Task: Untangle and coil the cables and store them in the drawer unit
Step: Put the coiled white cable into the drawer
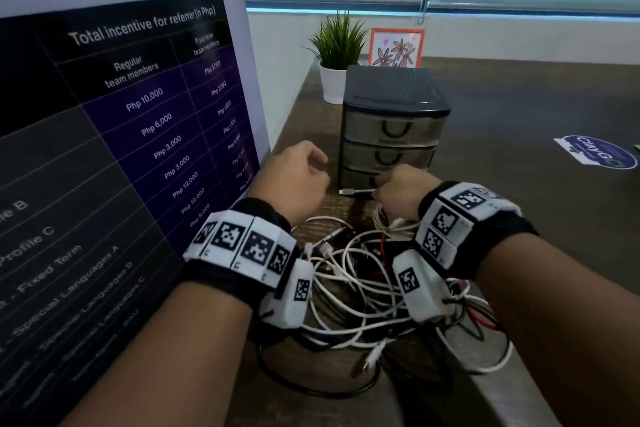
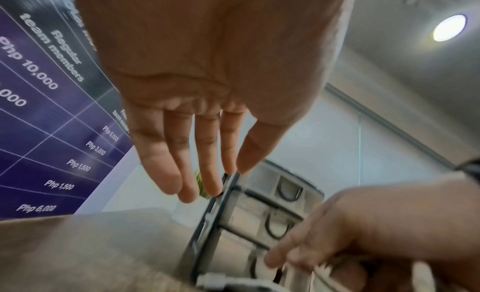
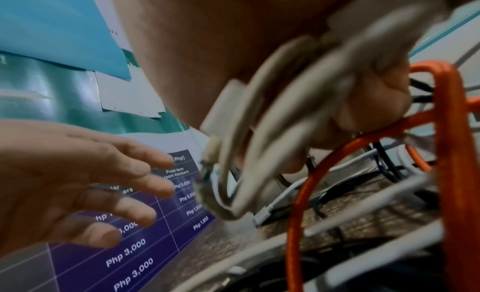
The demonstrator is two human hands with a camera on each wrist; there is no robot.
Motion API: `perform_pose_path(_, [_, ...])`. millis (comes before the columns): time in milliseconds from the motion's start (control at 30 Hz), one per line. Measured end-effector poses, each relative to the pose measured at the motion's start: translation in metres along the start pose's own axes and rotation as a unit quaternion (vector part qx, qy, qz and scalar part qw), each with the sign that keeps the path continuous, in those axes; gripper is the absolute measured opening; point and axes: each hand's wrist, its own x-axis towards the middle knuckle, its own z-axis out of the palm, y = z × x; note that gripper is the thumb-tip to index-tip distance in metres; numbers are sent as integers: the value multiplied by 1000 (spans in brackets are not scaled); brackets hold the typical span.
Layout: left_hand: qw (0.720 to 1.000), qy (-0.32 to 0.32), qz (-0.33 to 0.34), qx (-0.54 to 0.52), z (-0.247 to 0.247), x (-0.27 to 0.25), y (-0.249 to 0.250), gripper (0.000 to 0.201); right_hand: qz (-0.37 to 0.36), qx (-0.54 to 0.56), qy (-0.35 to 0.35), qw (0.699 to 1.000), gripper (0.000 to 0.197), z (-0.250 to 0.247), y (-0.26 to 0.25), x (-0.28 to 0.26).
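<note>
While the right hand (image 1: 398, 189) holds a small bundle of white cable (image 3: 265, 144) with its fingers curled tight round the loops, the left hand (image 1: 294, 180) hangs beside it with loose, relaxed fingers and holds nothing. In the right wrist view the bundle looks folded into a few loops, so I think the coiling of this one cable is nearly done. A white plug (image 1: 348, 191) sticks out from the right fist, just in front of the drawer unit (image 1: 391, 128).

Both hands are close to the front of the drawer unit, low down by its bottom drawer (image 1: 360, 180). The big tangle of cables (image 1: 363, 288) lies on the surface (image 1: 519, 121) in front of the drawer unit, under the wrists. It has white, black and orange-red cables all mixed up.

The drawer unit has three see-through drawers, and all three look pushed in. I cannot tell if anything is inside them, as their fronts are dim.

The next move, I think, is to put the coil away. That calls for a free hand to pull a drawer out by its handle first. The left hand is free for that. The right hand should keep its grip tight so the loops do not spring apart.
</note>
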Motion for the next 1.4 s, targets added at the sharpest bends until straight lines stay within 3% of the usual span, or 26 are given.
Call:
perform_pose_path(233, [973, -162, -27, 160, 30, 26, -14, 50, -26, -102, -12, 994, 28, 6, -8, -2])
perform_pose_path(400, [931, -250, -24, 264, 44, 32, -14, 30, -27, -118, -8, 993, 29, 9, -10, -7])
perform_pose_path(700, [935, -227, -25, 271, 43, 34, -19, 26, -3, -131, -36, 991, 26, 0, -11, -30])
perform_pose_path(967, [948, -225, -34, 224, 27, 18, -5, 28, -37, -172, -57, 983, 25, 1, 5, -50])
perform_pose_path(1033, [947, -226, -25, 227, 16, 6, 4, 28, -46, -122, -30, 991, 23, -8, 7, -54])
perform_pose_path(1100, [941, -219, 5, 260, 7, -12, 14, 33, -70, -7, 40, 997, 21, -22, 10, -53])
perform_pose_path(1167, [930, -236, 47, 278, 6, -32, 23, 43, -78, 111, 150, 979, 17, -36, 13, -44])
perform_pose_path(1233, [908, -308, 73, 272, 13, -50, 26, 58, -72, 193, 224, 953, 19, -40, 15, -28])
perform_pose_path(1300, [881, -357, 95, 295, 23, -59, 25, 68, -53, 248, 234, 939, 22, -35, 16, -10])
perform_pose_path(1400, [865, -362, 127, 325, 29, -63, 21, 60, -8, 313, 190, 931, 20, -20, 18, 9])
